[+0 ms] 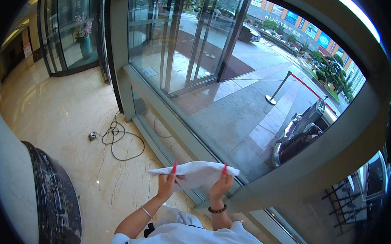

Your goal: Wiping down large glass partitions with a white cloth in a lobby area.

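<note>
A white cloth [196, 174] is stretched between my two hands in front of a window. My left hand [167, 185] grips its left end, with the thumb on top. The right end is pinched by my right hand [221, 185], thumb also uppermost. Both thumbs have long red nails. The cloth sags a little in the middle and looks thin there. A silver bangle [146, 212] circles my left wrist, and a dark bead bracelet [218, 209] my right. Just beyond the cloth runs the grey window frame [181, 137] with its glass pane [215, 123].
A black cable [124, 133] lies coiled on the marble floor [67, 126], with a socket box [92, 136] at its end. To the left stands a column with a dark stone base [56, 194]. Glass doors [75, 35] are farther off. Outside are a barrier post [278, 88] and cars.
</note>
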Action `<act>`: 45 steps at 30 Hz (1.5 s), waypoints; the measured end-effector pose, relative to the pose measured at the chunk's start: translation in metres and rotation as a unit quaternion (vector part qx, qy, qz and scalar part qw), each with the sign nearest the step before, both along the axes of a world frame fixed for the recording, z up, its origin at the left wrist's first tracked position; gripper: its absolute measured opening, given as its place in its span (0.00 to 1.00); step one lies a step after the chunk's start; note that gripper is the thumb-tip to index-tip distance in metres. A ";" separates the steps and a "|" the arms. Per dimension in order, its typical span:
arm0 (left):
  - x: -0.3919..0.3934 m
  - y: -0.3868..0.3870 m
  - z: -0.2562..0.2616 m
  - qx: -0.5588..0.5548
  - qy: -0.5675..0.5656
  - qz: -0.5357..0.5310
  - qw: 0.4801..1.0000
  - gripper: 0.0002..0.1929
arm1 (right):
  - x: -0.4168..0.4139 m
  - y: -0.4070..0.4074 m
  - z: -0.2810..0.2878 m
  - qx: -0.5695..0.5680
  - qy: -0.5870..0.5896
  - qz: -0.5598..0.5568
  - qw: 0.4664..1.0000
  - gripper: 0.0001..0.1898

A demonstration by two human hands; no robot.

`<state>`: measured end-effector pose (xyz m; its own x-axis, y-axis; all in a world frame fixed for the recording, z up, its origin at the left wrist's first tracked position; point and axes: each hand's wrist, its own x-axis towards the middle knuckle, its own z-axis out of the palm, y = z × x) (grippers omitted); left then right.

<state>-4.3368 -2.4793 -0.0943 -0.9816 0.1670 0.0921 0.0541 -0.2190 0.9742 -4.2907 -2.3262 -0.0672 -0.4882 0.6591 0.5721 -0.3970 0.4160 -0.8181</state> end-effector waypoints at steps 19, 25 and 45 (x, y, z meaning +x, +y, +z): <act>-0.163 0.154 0.138 0.054 0.576 -0.252 0.776 0.14 | -0.094 0.132 0.163 0.116 0.440 -0.197 0.868 0.09; -0.255 0.128 0.157 0.180 0.379 -0.244 0.874 0.12 | -0.208 0.074 0.243 0.469 0.176 -0.433 0.750 0.11; -0.606 -0.077 0.148 0.467 -0.049 -0.081 0.879 0.13 | -0.713 -0.213 0.300 0.690 0.155 -0.039 0.706 0.04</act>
